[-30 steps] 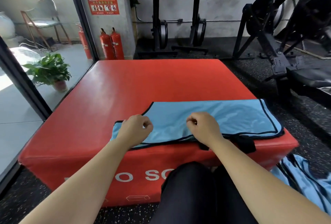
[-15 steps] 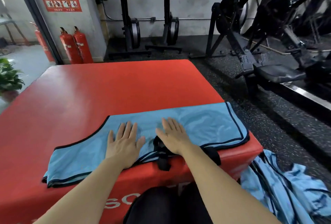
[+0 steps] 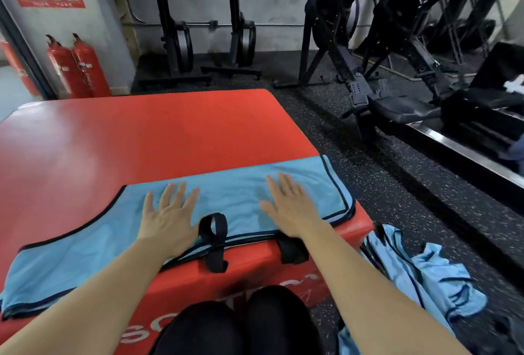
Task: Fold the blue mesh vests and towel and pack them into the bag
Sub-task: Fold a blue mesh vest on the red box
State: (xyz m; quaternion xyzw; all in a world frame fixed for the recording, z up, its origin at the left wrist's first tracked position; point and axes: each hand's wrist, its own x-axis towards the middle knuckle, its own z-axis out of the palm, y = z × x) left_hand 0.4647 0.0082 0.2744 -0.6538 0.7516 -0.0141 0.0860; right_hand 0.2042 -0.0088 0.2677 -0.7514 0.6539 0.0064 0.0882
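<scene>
Black-clad knees [image 3: 232, 323] at bottom of view, up against the red padded box [image 3: 170, 133]. Folded blue mesh vest [image 3: 235, 198] lies flat along the box's near edge, black trim visible. Left hand [image 3: 167, 218] and right hand [image 3: 289, 207] both palm-down on it, fingers straight and spread, gripping nothing. Black strap loop [image 3: 213, 238] sits between the hands and hangs over the edge; second strap [image 3: 293, 249] is under the right wrist. Loose pile of blue vests [image 3: 425, 275] on the floor right of the box (crumpled, count unclear). Far side: two red fire extinguishers [image 3: 79, 68] left, black rowing machines [image 3: 354, 51] along the wall.
</scene>
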